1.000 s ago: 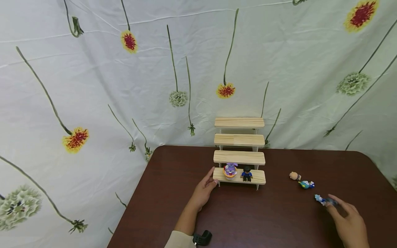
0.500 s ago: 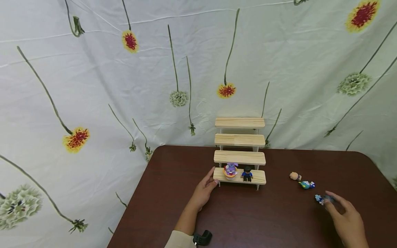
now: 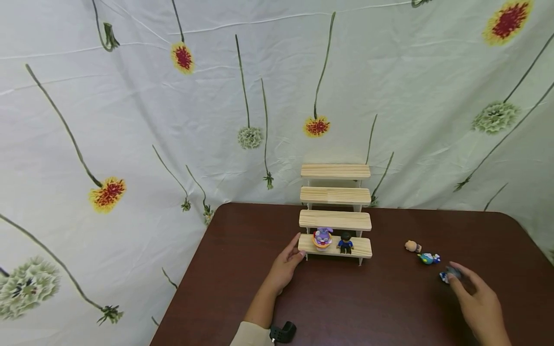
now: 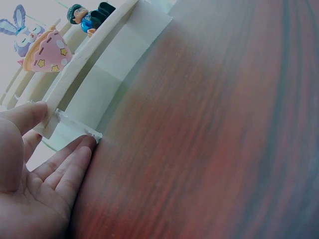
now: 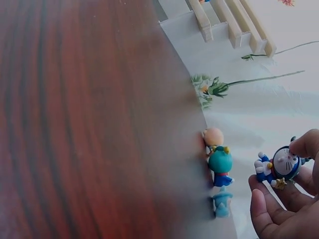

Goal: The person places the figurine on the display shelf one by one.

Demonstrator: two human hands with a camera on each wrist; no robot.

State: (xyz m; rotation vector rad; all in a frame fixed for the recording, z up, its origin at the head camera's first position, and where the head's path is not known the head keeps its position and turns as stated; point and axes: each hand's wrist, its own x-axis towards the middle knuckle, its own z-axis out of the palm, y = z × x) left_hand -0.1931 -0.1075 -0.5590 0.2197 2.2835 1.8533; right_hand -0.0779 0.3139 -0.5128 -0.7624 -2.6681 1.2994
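In the head view a wooden tiered display stand (image 3: 335, 220) stands at the table's back. Its lowest step bears a purple rabbit figurine (image 3: 322, 237) in a pizza-slice-like holder and a black-haired toy figure (image 3: 345, 243) in blue. At that step's left end, my left hand (image 3: 283, 266) holds the corner between thumb and index finger; its other fingers lie by the clear support leg. Over to the right, my right hand (image 3: 478, 300) pinches a blue-and-white cat figurine (image 5: 285, 163), raised off the table and lying sideways. Some fingertips are hidden behind it.
Near the right hand lie a light-blue figurine (image 5: 222, 203), a teal-and-blue figurine (image 3: 428, 258) and a beige-headed figurine (image 3: 413, 246). Behind the dark brown table (image 3: 372, 307) hangs a white floral cloth (image 3: 207, 96). A black strap (image 3: 283, 332) is around the left wrist.
My right hand has shifted slightly left and away from me with the cat figurine, now partly covering the light-blue figurine in the head view. The left hand has stayed at the stand.
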